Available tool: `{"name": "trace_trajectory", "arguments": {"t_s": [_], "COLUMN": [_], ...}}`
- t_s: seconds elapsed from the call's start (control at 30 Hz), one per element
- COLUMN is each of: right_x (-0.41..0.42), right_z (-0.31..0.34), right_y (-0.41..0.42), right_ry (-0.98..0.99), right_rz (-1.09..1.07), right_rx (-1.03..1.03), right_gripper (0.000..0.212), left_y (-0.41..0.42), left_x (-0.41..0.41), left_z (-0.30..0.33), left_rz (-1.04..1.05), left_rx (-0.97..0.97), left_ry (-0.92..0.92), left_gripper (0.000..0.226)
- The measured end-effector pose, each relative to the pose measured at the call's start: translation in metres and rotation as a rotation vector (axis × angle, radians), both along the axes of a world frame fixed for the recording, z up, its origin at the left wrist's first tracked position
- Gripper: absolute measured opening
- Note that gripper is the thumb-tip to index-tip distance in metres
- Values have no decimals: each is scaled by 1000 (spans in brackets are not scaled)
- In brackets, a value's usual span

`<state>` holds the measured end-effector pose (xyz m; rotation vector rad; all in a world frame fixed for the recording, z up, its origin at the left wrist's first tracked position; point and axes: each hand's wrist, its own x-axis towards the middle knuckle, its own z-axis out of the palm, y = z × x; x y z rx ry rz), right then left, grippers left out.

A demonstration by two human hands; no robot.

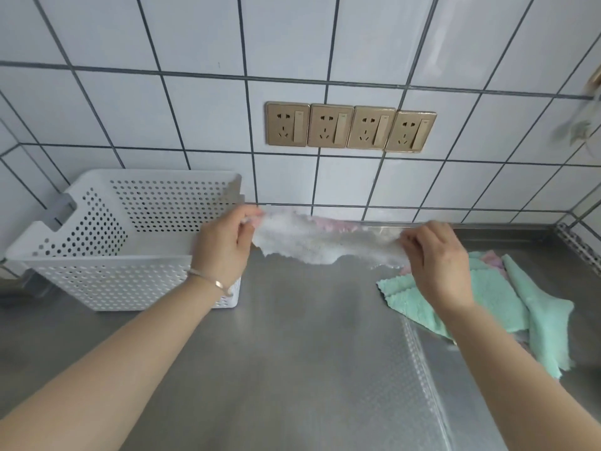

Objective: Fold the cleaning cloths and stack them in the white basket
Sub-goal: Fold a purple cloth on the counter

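Both hands are holding a white cloth (320,242) up in the air above the steel counter (292,353), stretching it between them. The left hand (224,245) is pinching the cloth's left end, thumb and curled fingers closing on it right at the fingertips, just in front of the basket (107,281). The right hand (435,258) is gripping the right end the same way, fingers curled down over the edge with the cloth coming out on its thumb side. The cloth is sagging a little in the middle and looking blurred; a bit of pink is showing along its far edge. A bracelet (211,281) is sitting on the left wrist.

The basket is standing on the counter at the left, against the tiled wall (195,109). At the right, under the right hand and forearm, a heap of green cloths (507,304) is lying unfolded on the counter, with a pink cloth (492,258) peeking out behind. Four sockets (351,126) are sitting in a row on the wall.
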<state>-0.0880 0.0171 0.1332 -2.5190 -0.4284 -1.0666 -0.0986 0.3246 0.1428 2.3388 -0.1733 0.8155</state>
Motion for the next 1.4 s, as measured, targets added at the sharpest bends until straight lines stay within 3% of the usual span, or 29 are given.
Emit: {"name": "trace_trajectory", "arguments": {"t_s": [0.1,0.17,0.2,0.27,0.33,0.4,0.43,0.47,0.6,0.7,0.77,0.83,0.93,1.0,1.13,1.27,1.4], "right_x": [-23,-41,-51,-69,-86,-102,-107,-112,-113,-91,-68,-46,-18,-3,14,14,9], "right_z": [-39,-77,-96,-130,-155,-165,-172,-175,-158,-145,-147,-154,-164,-171,-190,-205,-210], "right_y": [-15,-21,-23,-24,-25,-21,-19,-16,-4,-2,-2,-6,-12,-14,-11,-10,-11], "right_ry": [59,186,281,559,766,889,971,1062,1429,1560,1544,1467,1355,1328,1335,1319,1291], "right_rz": [98,122,144,174,129,129,130,146,199,148,22,-193,-503,-598,-666,-686,-734], "right_rx": [-189,-330,-386,-466,-492,-536,-542,-595,-571,-398,-234,-66,235,282,257,124,71], "right_gripper": [23,11,7,29,35,23,14,17,30,42,31,21,28,28,21,17,30], "left_y": [5,10,12,14,13,12,11,9,4,0,-4,-6,-9,-17,-27,-24,-22], "left_x": [-39,-61,-71,-88,-103,-117,-123,-128,-130,-102,-72,-40,-3,14,35,38,35], "left_z": [-58,-103,-125,-161,-183,-194,-194,-188,-171,-168,-172,-180,-194,-202,-208,-218,-223], "left_rz": [-176,-305,-348,-442,-499,-515,-524,-536,-618,-401,-148,112,299,358,425,457,479], "left_rx": [162,233,263,336,461,591,652,711,613,309,59,-184,-412,-427,-265,-222,-259], "left_ry": [168,295,344,408,448,493,552,610,974,1141,1132,1103,1096,1075,1076,1076,1040], "left_gripper": [29,27,26,22,24,35,34,29,31,22,9,16,20,20,37,35,31]}}
